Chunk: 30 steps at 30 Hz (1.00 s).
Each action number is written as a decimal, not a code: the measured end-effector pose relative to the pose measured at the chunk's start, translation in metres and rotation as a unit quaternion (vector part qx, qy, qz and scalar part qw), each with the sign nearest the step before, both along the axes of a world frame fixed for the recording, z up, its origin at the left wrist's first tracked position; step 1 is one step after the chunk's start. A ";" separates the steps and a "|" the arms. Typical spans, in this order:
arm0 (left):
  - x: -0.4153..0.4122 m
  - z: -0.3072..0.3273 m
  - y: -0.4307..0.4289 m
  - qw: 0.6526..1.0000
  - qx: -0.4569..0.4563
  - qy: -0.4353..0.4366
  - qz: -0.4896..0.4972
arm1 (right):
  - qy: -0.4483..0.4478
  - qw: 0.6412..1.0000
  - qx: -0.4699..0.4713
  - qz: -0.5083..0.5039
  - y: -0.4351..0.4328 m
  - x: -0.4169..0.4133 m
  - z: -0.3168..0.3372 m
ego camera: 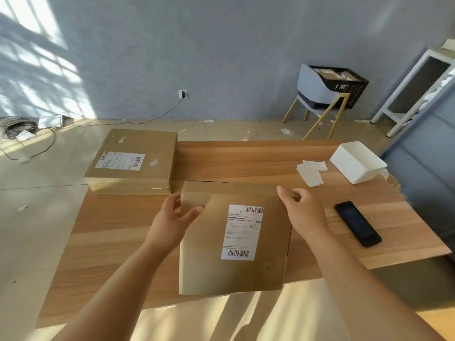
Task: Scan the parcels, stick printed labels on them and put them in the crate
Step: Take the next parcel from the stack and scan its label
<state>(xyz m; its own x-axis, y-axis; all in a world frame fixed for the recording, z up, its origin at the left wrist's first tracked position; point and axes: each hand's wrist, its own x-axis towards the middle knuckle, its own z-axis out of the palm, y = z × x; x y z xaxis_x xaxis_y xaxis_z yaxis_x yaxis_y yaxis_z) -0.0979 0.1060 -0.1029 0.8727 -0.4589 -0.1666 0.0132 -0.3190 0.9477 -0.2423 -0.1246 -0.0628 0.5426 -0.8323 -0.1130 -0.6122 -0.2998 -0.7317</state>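
A flat brown cardboard parcel (204, 267) lies in the middle of the wooden table (118, 242), with a white printed label (242, 232) on its top face. My left hand (172, 217) grips the parcel's upper left edge, thumb on top. My right hand (302, 210) holds its upper right corner, fingers curled over the far edge. A second, larger labelled parcel (130, 161) sits at the table's far left corner. The black handheld scanner (357, 222) lies on the table to the right of my right hand. The black crate (344, 87) stands on a chair by the wall and holds parcels.
A white plastic bin (357, 163) sits at the table's far right, with loose white paper slips (311, 171) beside it. The grey chair with gold legs (317, 104) stands beyond the table. Cables (29, 136) and paper scraps lie on the floor at left. A white frame (406, 94) leans at the right.
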 end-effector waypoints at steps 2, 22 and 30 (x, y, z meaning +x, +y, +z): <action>-0.003 -0.006 -0.023 1.000 0.017 0.001 0.012 | -0.029 0.999 0.034 0.011 -0.022 -0.006 -0.007; 0.006 -0.080 -0.165 0.985 0.142 0.062 -0.072 | 0.158 0.986 0.014 0.046 -0.155 0.018 -0.095; 0.034 -0.082 -0.200 0.979 0.182 0.005 -0.093 | 0.193 0.970 0.040 0.142 -0.191 0.038 -0.104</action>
